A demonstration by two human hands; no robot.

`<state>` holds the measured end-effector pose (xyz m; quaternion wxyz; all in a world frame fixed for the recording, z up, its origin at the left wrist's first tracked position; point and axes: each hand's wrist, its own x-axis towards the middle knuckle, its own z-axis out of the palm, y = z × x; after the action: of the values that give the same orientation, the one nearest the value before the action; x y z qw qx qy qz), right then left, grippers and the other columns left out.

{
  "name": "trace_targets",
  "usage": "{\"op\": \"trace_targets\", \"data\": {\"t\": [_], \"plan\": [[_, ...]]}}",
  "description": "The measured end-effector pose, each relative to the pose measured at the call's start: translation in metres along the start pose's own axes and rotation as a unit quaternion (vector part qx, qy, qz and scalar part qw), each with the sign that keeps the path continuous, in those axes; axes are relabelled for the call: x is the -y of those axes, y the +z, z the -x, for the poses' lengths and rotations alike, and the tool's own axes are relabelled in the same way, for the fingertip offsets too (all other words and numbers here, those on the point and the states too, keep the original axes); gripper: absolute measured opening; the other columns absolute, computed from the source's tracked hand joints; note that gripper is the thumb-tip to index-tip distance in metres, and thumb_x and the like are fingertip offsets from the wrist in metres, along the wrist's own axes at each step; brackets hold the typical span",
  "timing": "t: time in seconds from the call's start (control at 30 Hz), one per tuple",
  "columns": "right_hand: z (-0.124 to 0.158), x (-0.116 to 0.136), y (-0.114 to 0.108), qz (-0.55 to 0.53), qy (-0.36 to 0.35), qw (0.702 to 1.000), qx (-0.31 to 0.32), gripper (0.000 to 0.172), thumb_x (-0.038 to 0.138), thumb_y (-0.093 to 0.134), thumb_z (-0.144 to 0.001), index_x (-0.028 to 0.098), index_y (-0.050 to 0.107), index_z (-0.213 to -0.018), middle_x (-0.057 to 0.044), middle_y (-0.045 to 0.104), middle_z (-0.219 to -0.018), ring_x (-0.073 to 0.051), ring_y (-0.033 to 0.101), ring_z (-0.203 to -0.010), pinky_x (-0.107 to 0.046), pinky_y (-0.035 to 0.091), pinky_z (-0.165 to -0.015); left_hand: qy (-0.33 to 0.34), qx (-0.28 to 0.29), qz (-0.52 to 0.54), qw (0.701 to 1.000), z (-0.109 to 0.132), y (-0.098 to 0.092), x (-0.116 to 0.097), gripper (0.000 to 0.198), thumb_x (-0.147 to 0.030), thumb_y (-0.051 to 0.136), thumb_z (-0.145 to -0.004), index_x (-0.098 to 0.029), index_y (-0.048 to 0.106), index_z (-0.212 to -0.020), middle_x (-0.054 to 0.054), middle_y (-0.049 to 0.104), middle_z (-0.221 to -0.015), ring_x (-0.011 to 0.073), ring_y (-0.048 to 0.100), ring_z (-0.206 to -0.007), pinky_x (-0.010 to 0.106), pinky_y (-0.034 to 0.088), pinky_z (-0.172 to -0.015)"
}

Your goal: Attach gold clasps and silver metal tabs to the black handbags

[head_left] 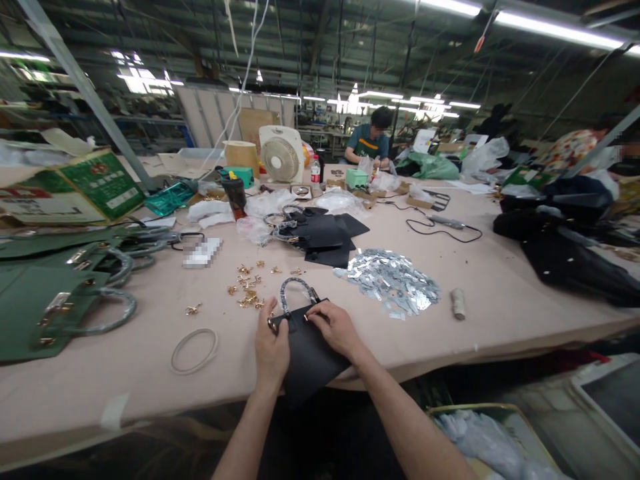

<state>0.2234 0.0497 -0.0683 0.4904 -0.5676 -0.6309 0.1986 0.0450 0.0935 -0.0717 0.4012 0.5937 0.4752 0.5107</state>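
Observation:
A black bag panel (311,363) with a plastic-wrapped handle (296,283) lies at the table's front edge, its lower part hanging over. My left hand (273,343) is closed on the panel's left side, next to a gold fitting at its top corner. My right hand (334,327) pinches a small shiny metal piece at the panel's upper edge; its exact kind is too small to tell. Gold metal fittings (249,298) lie loose just beyond my left hand. Flat silver metal plates (393,280) form a wide heap to the right.
More black bag panels (325,232) are stacked ahead. Green bag panels (30,297) with wrapped handles cover the left side. A tape ring (195,351), a small grey cylinder (457,304) and a corded tool (447,222) lie around. Beyond a fan (281,155), a person (370,141) works.

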Motion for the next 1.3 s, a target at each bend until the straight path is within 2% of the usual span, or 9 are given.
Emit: {"op": "trace_targets", "data": {"t": [0.07, 0.13, 0.2, 0.27, 0.37, 0.57, 0.87, 1.13, 1.3], "plan": [[0.0, -0.001, 0.001, 0.01, 0.002, 1.0, 0.002, 0.014, 0.022, 0.064, -0.098, 0.027, 0.077, -0.095, -0.002, 0.076, -0.097, -0.02, 0.071, -0.09, -0.034, 0.054, -0.089, 0.062, -0.009, -0.053, 0.997, 0.0, 0.0, -0.001, 0.033, -0.026, 0.055, -0.094, -0.026, 0.064, -0.125, 0.009, 0.054, -0.15, 0.027, 0.044, -0.145, 0.046, 0.028, -0.126], [0.0, -0.003, 0.001, 0.022, 0.002, 1.0, 0.004, 0.014, 0.02, 0.065, -0.098, 0.027, 0.077, -0.095, -0.002, 0.076, -0.097, -0.019, 0.071, -0.09, -0.033, 0.053, -0.089, 0.097, -0.011, -0.09, 0.991, 0.001, 0.0, 0.001, 0.023, -0.027, 0.051, -0.097, -0.024, 0.069, -0.11, 0.01, 0.051, -0.152, 0.0266, 0.044, -0.145, 0.045, 0.029, -0.125], [0.0, -0.005, 0.003, 0.034, -0.001, 0.999, 0.007, 0.015, 0.018, 0.066, -0.097, 0.027, 0.077, -0.095, -0.002, 0.076, -0.096, -0.019, 0.07, -0.09, -0.033, 0.053, -0.089, 0.11, -0.011, -0.118, 0.987, 0.001, -0.002, 0.004, 0.023, -0.028, 0.049, -0.098, -0.023, 0.072, -0.098, 0.01, 0.057, -0.146, 0.0268, 0.049, -0.139, 0.044, 0.035, -0.121], [0.0, -0.008, 0.004, 0.043, -0.005, 0.999, 0.011, 0.015, 0.017, 0.066, -0.097, 0.027, 0.077, -0.094, -0.002, 0.076, -0.096, -0.019, 0.07, -0.09, -0.033, 0.053, -0.089, 0.121, 0.006, -0.136, 0.983, -0.001, -0.005, 0.008, 0.024, -0.027, 0.05, -0.097, -0.024, 0.073, -0.092, 0.009, 0.068, -0.13, 0.0273, 0.057, -0.129, 0.045, 0.039, -0.116], [0.0, -0.01, 0.005, 0.052, -0.008, 0.999, 0.015, 0.016, 0.017, 0.065, -0.097, 0.026, 0.077, -0.095, -0.002, 0.076, -0.097, -0.019, 0.07, -0.09, -0.032, 0.053, -0.089, 0.11, 0.055, -0.138, 0.983, -0.005, -0.01, 0.012, 0.024, -0.025, 0.051, -0.095, -0.025, 0.074, -0.092, 0.007, 0.076, -0.106, 0.0275, 0.064, -0.112, 0.045, 0.046, -0.106], [0.001, -0.007, 0.004, 0.054, -0.015, 0.998, 0.014, 0.016, 0.015, 0.063, -0.097, 0.025, 0.076, -0.096, -0.003, 0.074, -0.097, -0.02, 0.069, -0.09, -0.033, 0.053, -0.089, 0.083, 0.131, -0.165, 0.974, -0.008, -0.013, 0.007, 0.023, -0.032, 0.057, -0.093, -0.027, 0.078, -0.099, 0.006, 0.077, -0.099, 0.0293, 0.061, -0.105, 0.044, 0.047, -0.098], [0.002, -0.01, 0.004, 0.054, -0.014, 0.998, 0.012, 0.017, 0.016, 0.062, -0.097, 0.026, 0.076, -0.096, -0.003, 0.074, -0.095, -0.02, 0.068, -0.091, -0.034, 0.053, -0.088, 0.126, 0.147, -0.206, 0.959, -0.004, -0.006, 0.01, 0.019, -0.032, 0.071, -0.085, -0.03, 0.083, -0.099, 0.006, 0.076, -0.084, 0.0316, 0.054, -0.103, 0.045, 0.045, -0.096], [0.002, -0.01, 0.004, 0.052, -0.01, 0.999, 0.008, 0.017, 0.016, 0.063, -0.097, 0.026, 0.076, -0.095, -0.003, 0.074, -0.095, -0.02, 0.069, -0.091, -0.033, 0.053, -0.088, 0.141, 0.134, -0.253, 0.948, -0.002, 0.003, 0.009, 0.011, -0.034, 0.073, -0.084, -0.027, 0.081, -0.088, 0.008, 0.078, -0.087, 0.0345, 0.053, -0.1, 0.047, 0.043, -0.093], [0.002, -0.012, -0.001, 0.038, -0.028, 0.998, 0.033, 0.016, 0.017, 0.065, -0.096, 0.027, 0.077, -0.099, -0.002, 0.076, -0.098, -0.019, 0.069, -0.094, -0.032, 0.054, -0.089, 0.14, 0.135, -0.26, 0.946, -0.001, 0.005, 0.009, 0.009, -0.034, 0.073, -0.084, -0.027, 0.079, -0.083, 0.009, 0.077, -0.087, 0.0356, 0.053, -0.101, 0.048, 0.042, -0.092]]}}
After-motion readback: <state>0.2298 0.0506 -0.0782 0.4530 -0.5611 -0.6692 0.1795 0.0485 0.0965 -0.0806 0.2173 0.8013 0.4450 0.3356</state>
